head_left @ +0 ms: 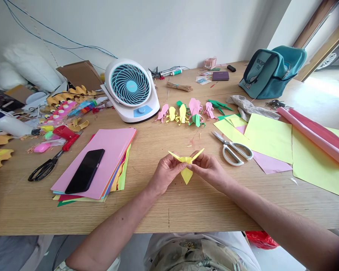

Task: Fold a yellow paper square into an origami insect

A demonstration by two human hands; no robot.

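A yellow folded paper figure (187, 174) is held between my two hands just above the table's front part. Its two narrow points spread up to the left and right, and a wider point hangs down. My left hand (167, 170) pinches its left side with thumb and fingers. On the other side my right hand (209, 169) pinches it too, the thumbs almost meeting at the middle. Beyond the hands stands a group of finished-looking folded paper figures (182, 114) in pink, yellow and green. White-handled scissors (233, 149) lie to the right of my right hand.
At left, a black phone (85, 171) rests on stacked coloured paper (115, 137), near black-handled scissors (46, 169). Behind are a white fan (130, 90) and a teal bag (271, 73). Yellow sheets (271, 131) and a pink roll (316, 139) lie right. Craft clutter fills the far left.
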